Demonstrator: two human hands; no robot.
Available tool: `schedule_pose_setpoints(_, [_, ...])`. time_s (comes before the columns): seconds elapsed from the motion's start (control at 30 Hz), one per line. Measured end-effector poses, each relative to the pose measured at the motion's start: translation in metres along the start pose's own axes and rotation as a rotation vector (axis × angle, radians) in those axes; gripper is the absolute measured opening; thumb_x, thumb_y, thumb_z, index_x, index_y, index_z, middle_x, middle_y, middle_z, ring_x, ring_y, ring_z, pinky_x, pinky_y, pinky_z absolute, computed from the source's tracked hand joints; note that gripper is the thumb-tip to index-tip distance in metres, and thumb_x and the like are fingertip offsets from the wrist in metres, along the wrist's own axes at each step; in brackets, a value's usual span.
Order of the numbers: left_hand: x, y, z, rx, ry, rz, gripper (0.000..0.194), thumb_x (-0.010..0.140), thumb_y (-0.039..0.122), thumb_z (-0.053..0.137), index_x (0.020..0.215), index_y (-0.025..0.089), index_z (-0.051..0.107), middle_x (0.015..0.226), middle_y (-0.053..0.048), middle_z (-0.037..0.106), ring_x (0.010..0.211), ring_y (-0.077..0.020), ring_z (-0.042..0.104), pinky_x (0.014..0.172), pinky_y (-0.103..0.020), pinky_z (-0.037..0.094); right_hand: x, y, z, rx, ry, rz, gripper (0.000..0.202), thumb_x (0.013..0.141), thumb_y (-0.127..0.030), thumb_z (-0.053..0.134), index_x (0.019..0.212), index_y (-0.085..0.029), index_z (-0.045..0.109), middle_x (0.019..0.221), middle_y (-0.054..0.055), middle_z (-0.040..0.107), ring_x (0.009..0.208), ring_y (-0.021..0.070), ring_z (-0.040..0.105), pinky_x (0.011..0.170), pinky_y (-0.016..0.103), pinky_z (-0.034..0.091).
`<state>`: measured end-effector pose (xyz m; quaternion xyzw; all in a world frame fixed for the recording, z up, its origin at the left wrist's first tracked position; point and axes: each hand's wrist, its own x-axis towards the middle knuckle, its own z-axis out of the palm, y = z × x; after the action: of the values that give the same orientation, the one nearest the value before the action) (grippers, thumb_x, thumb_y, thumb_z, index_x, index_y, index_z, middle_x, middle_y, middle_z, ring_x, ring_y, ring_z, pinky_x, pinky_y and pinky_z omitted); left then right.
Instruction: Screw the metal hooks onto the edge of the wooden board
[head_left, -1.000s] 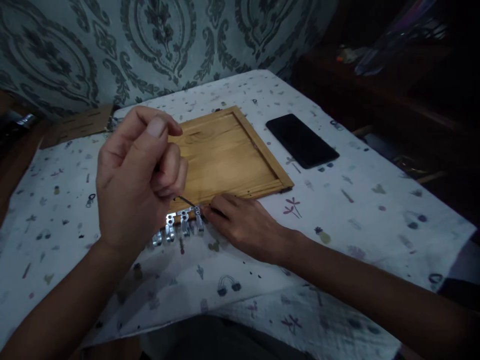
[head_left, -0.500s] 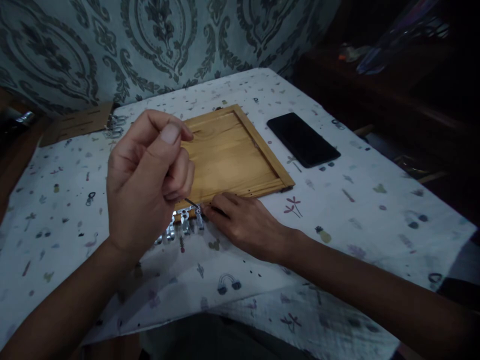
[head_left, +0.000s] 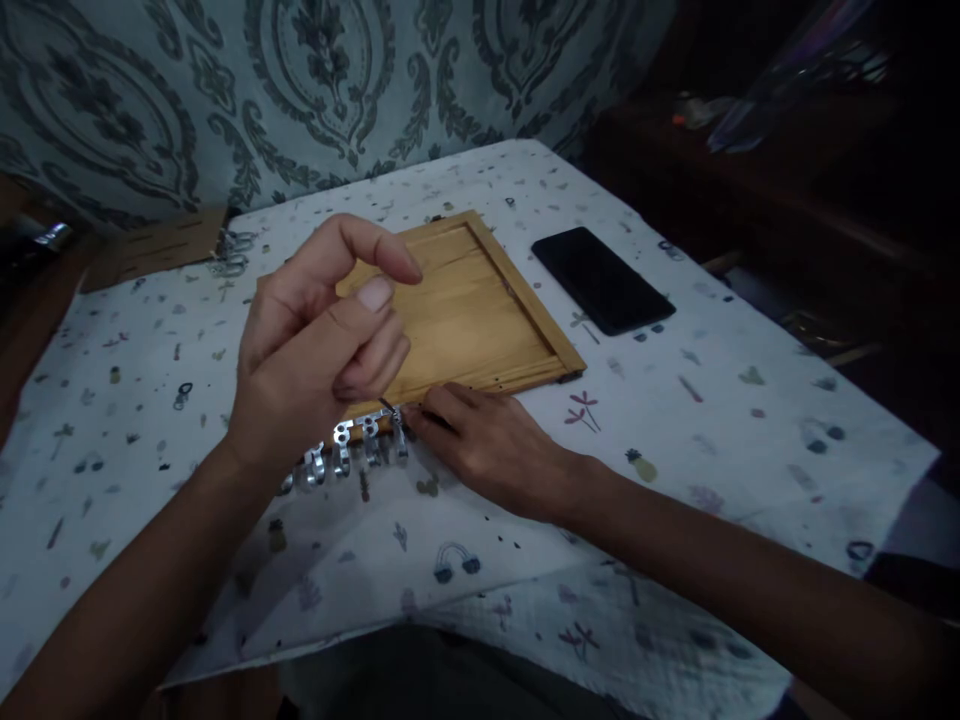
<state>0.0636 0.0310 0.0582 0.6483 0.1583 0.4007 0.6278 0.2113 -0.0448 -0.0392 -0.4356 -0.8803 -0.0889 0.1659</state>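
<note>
Head view: My left hand [head_left: 319, 345] is raised over the near left part of a framed wooden panel [head_left: 465, 315]. Its fingers are curled, the index finger bent more loosely than the rest, with the thumb lying across beneath it. A thin dark rod [head_left: 387, 405] slants out from below this hand to the rightmost of a row of shiny metal hooks [head_left: 343, 448]. The hand itself hides the other end of the rod, so I cannot tell whether I have hold of it.

My right hand [head_left: 495, 445] is lowered at the near edge of the panel, fingers folded, fingertips at the right end of the hook row. I cannot tell whether they grip the piece or merely steady it.

The panel lies flat in the middle of a printed white tablecloth [head_left: 675, 490]; the hooks line its near edge and point toward me. A black phone [head_left: 604, 282] lies to the right of the panel, apart from it. At the far left is a piece of slotted brown cardboard [head_left: 154, 250], with further metal pieces [head_left: 236, 255] at its right end. A patterned grey-green backdrop [head_left: 322, 80] rises beyond the table's far edge.
</note>
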Motion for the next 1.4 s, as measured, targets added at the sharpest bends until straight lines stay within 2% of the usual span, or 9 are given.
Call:
schedule_pose_setpoints(0.1, [0.0, 0.0, -0.005, 0.051, 0.018, -0.033, 0.009, 0.089, 0.014, 0.055, 0.087, 0.02, 0.06, 0.043, 0.01, 0.032, 0.036, -0.0068, 0.023, 0.038, -0.022, 0.023, 0.0, 0.0, 0.002, 0.005, 0.021, 0.005, 0.021, 0.099, -0.012, 0.047, 0.111, -0.008, 0.063, 0.089, 0.009, 0.063, 0.078, 0.0192, 0.056, 0.055, 0.032, 0.04])
schedule_pose_setpoints(0.17, [0.0, 0.0, -0.006, 0.143, 0.076, -0.029, 0.006, 0.092, 0.023, 0.059, 0.087, 0.021, 0.059, 0.05, 0.006, 0.043, 0.042, -0.0094, 0.036, 0.043, -0.024, 0.034, 0.0, 0.0, 0.003, 0.012, 0.04, 0.001, 0.022, 0.099, -0.012, 0.046, 0.11, -0.008, 0.064, 0.088, 0.009, 0.063, 0.078, 0.0192, 0.056, 0.055, 0.032, 0.041])
schedule_pose_setpoints(0.23, [0.0, -0.001, -0.004, 0.208, 0.177, -0.024, 0.018, 0.093, 0.035, 0.063, 0.082, 0.021, 0.058, 0.057, 0.003, 0.049, 0.051, -0.0115, 0.045, 0.051, -0.027, 0.042, 0.001, 0.0, 0.004, 0.021, 0.045, -0.002, 0.022, 0.099, -0.011, 0.045, 0.111, -0.008, 0.063, 0.089, 0.01, 0.063, 0.079, 0.0195, 0.056, 0.056, 0.032, 0.042])
schedule_pose_setpoints(0.3, [0.0, -0.002, 0.0, 0.179, 0.281, -0.031, 0.026, 0.092, 0.038, 0.064, 0.075, 0.021, 0.056, 0.056, 0.004, 0.044, 0.051, -0.0103, 0.042, 0.051, -0.025, 0.04, 0.001, 0.0, 0.004, 0.026, 0.038, 0.0, 0.023, 0.099, -0.011, 0.045, 0.113, -0.008, 0.063, 0.091, 0.01, 0.063, 0.08, 0.0199, 0.056, 0.056, 0.032, 0.042])
schedule_pose_setpoints(0.4, [-0.002, -0.003, 0.009, 0.073, 0.37, -0.007, 0.028, 0.094, 0.034, 0.061, 0.07, 0.021, 0.054, 0.051, 0.006, 0.032, 0.044, -0.0078, 0.027, 0.042, -0.022, 0.027, 0.0, 0.0, 0.004, 0.02, 0.032, -0.001, 0.022, 0.098, -0.012, 0.047, 0.113, -0.007, 0.063, 0.09, 0.01, 0.063, 0.079, 0.0195, 0.055, 0.056, 0.032, 0.041])
schedule_pose_setpoints(0.63, [0.001, -0.006, 0.018, 0.003, 0.288, 0.017, 0.024, 0.093, 0.028, 0.058, 0.07, 0.021, 0.055, 0.042, 0.009, 0.022, 0.035, -0.0072, 0.014, 0.036, -0.024, 0.011, 0.001, 0.001, 0.001, 0.02, 0.009, -0.008, 0.021, 0.097, -0.011, 0.048, 0.111, -0.008, 0.063, 0.093, 0.011, 0.063, 0.081, 0.0212, 0.057, 0.056, 0.033, 0.042])
schedule_pose_setpoints(0.83, [0.007, -0.005, 0.015, -0.006, 0.195, 0.003, 0.03, 0.098, 0.02, 0.045, 0.069, 0.02, 0.055, 0.043, 0.009, 0.018, 0.034, -0.0062, 0.012, 0.034, -0.022, 0.013, 0.001, 0.0, 0.0, 0.011, 0.016, -0.002, 0.019, 0.096, -0.011, 0.052, 0.11, -0.007, 0.065, 0.09, 0.01, 0.063, 0.08, 0.0204, 0.056, 0.055, 0.031, 0.039])
schedule_pose_setpoints(1.1, [0.004, -0.004, 0.013, 0.008, 0.108, -0.002, 0.022, 0.095, 0.021, 0.051, 0.073, 0.02, 0.055, 0.044, 0.01, 0.02, 0.035, -0.0054, 0.013, 0.035, -0.021, 0.014, 0.001, 0.001, 0.001, -0.001, 0.028, -0.009, 0.019, 0.097, -0.011, 0.049, 0.108, -0.008, 0.064, 0.091, 0.009, 0.063, 0.08, 0.0203, 0.058, 0.058, 0.033, 0.041])
schedule_pose_setpoints(1.4, [-0.006, 0.003, 0.008, 0.123, 0.243, 0.09, 0.022, 0.095, 0.019, 0.051, 0.074, 0.021, 0.056, 0.045, 0.009, 0.027, 0.035, -0.0059, 0.018, 0.038, -0.025, 0.016, 0.0, 0.0, 0.0, 0.03, 0.018, -0.006, 0.019, 0.096, -0.01, 0.051, 0.11, -0.007, 0.063, 0.091, 0.01, 0.062, 0.079, 0.0206, 0.056, 0.056, 0.032, 0.042])
